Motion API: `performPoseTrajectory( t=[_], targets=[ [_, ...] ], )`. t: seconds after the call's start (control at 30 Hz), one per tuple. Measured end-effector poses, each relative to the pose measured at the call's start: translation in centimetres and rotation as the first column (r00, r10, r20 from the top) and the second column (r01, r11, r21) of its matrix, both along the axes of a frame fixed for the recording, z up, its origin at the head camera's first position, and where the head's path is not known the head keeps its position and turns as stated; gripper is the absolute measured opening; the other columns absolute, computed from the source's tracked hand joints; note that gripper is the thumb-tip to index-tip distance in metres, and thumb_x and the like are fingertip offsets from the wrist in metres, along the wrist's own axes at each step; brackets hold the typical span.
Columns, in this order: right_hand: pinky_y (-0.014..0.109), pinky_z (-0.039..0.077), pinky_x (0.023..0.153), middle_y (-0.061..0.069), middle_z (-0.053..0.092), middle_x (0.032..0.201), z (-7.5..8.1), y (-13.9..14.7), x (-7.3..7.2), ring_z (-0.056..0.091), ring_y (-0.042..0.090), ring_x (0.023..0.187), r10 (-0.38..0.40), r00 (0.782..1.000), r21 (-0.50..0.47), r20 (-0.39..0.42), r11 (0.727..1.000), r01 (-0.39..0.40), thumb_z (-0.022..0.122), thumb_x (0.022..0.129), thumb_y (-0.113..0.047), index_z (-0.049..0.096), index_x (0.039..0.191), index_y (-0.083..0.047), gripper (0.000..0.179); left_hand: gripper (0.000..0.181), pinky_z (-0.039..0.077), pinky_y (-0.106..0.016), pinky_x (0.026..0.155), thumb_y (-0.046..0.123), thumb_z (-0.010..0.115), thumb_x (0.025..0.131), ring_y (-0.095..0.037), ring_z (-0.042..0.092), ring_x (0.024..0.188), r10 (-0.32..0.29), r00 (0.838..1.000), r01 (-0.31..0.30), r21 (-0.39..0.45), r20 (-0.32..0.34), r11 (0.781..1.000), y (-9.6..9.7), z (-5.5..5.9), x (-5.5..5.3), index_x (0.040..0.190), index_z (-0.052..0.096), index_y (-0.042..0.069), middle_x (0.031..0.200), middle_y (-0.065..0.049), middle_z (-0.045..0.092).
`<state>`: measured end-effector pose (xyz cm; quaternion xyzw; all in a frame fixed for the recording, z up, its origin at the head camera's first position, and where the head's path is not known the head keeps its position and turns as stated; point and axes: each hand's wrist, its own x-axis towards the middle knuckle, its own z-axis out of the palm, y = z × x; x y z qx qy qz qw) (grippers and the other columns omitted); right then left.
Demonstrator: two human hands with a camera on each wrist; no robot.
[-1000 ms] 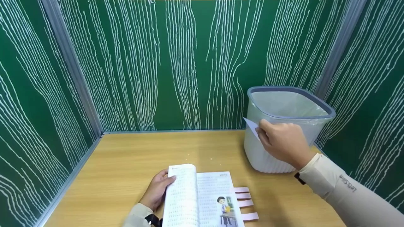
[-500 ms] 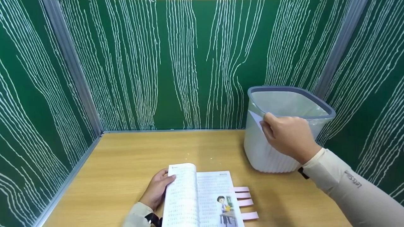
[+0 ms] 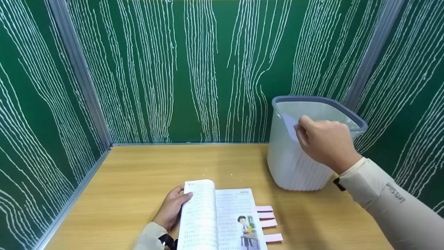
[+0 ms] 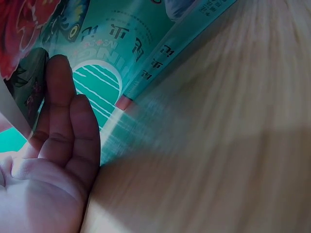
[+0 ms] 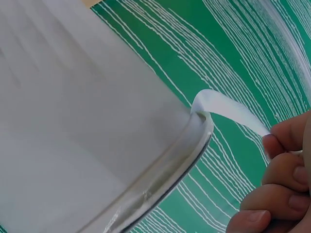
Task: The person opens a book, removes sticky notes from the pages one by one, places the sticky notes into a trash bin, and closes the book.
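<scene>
My left hand holds an open book by its left side, thumb over the page edge. Its fingers lie beneath the green, printed cover in the left wrist view. Several pink page tabs stick out of the book's right side. At the right, my right hand pinches a pale strip of paper between thumb and forefinger. The strip overlaps the front-left rim of a white waste bin. In the right wrist view the paper strip curls from the bin's rim to my fingertips.
The bin has a grey rim ring and a clear liner. It stands at the back right of the wooden table, near the corner of green walls with white wavy lines. Tiny white specks lie behind the book.
My right hand has moved right and upward with the paper strip, from in front of the bin to its rim. The left hand and book have stayed in place.
</scene>
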<state>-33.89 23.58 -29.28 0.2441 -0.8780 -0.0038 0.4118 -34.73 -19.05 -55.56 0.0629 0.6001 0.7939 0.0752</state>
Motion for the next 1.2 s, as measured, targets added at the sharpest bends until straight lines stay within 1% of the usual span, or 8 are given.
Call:
performPoseTrajectory(
  t=[0.33, 0.43, 0.6, 0.83, 0.97, 1.1, 1.2],
  targets=[
    [0.026, 0.038, 0.041, -0.001, 0.043, 0.054, 1.4, 0.7, 0.0, 0.037, 0.014, 0.041, -0.025, 1.000, -0.011, -0.004, 1.000, 0.025, 0.059, 0.101, -0.022, 0.061, 0.090, -0.010, 0.017, 0.051, 0.061, -0.032, 0.086, 0.010, 0.058, 0.103, -0.022, 0.074, 0.098, -0.006, 1.000, 0.006, -0.001, 0.000, 1.000, 0.0, 0.1, 0.1, 0.146, 0.037, -0.008, 0.115, -0.013, 0.074],
    [0.028, 0.039, 0.040, 0.000, 0.042, 0.054, 1.9, 0.9, 0.0, 0.038, 0.015, 0.041, -0.032, 0.999, -0.004, -0.019, 0.999, 0.032, 0.059, 0.101, -0.023, 0.060, 0.088, -0.010, 0.018, 0.052, 0.061, -0.033, 0.086, 0.011, 0.058, 0.103, -0.022, 0.074, 0.099, -0.004, 1.000, 0.004, -0.001, 0.000, 1.000, -0.1, 0.1, 0.1, 0.146, 0.037, -0.008, 0.116, -0.013, 0.073],
    [0.032, 0.044, 0.040, 0.001, 0.041, 0.054, 2.6, 1.0, -0.1, 0.039, 0.016, 0.041, -0.040, 0.999, 0.002, -0.032, 0.999, 0.040, 0.058, 0.101, -0.023, 0.059, 0.086, -0.010, 0.020, 0.052, 0.061, -0.033, 0.087, 0.011, 0.057, 0.104, -0.023, 0.074, 0.101, -0.001, 1.000, 0.001, -0.002, -0.001, 1.000, -0.2, 0.1, 0.1, 0.148, 0.036, -0.007, 0.118, -0.014, 0.073],
    [0.027, 0.031, 0.037, 0.001, 0.038, 0.052, 3.3, 1.3, -0.3, 0.035, 0.016, 0.039, -0.063, 0.997, 0.022, -0.055, 0.998, 0.064, 0.057, 0.101, -0.023, 0.054, 0.079, -0.012, 0.024, 0.050, 0.061, -0.032, 0.085, 0.008, 0.057, 0.103, -0.021, 0.075, 0.097, -0.009, 1.000, 0.009, 0.007, -0.006, 1.000, -0.1, -0.1, -0.1, 0.145, 0.036, -0.009, 0.112, -0.011, 0.074],
    [0.027, 0.033, 0.038, 0.002, 0.040, 0.052, 3.7, 1.6, -0.4, 0.037, 0.017, 0.039, -0.081, 0.996, 0.015, -0.030, 0.997, 0.081, 0.057, 0.101, -0.023, 0.058, 0.083, -0.011, 0.021, 0.051, 0.062, -0.032, 0.085, 0.008, 0.057, 0.103, -0.021, 0.075, 0.097, -0.007, 1.000, 0.007, 0.011, -0.002, 1.000, -0.1, -0.1, 0.0, 0.146, 0.036, -0.009, 0.112, -0.011, 0.075],
    [0.030, 0.040, 0.038, 0.003, 0.048, 0.054, 4.3, 1.8, -0.5, 0.042, 0.018, 0.040, -0.087, 0.996, 0.012, 0.001, 0.996, 0.087, 0.059, 0.101, -0.022, 0.063, 0.091, -0.009, 0.017, 0.052, 0.061, -0.032, 0.086, 0.009, 0.058, 0.103, -0.022, 0.075, 0.098, -0.003, 1.000, 0.003, 0.007, 0.004, 1.000, -0.1, 0.0, 0.0, 0.147, 0.036, -0.008, 0.113, -0.012, 0.074],
    [0.031, 0.042, 0.039, 0.004, 0.052, 0.056, 4.8, 2.0, -0.6, 0.043, 0.019, 0.041, -0.094, 0.995, 0.014, 0.015, 0.995, 0.094, 0.060, 0.101, -0.022, 0.065, 0.094, -0.008, 0.017, 0.052, 0.061, -0.032, 0.086, 0.009, 0.058, 0.103, -0.022, 0.075, 0.098, -0.002, 1.000, 0.002, 0.002, 0.009, 1.000, 0.0, 0.1, 0.1, 0.147, 0.036, -0.008, 0.114, -0.012, 0.074]
  ],
)
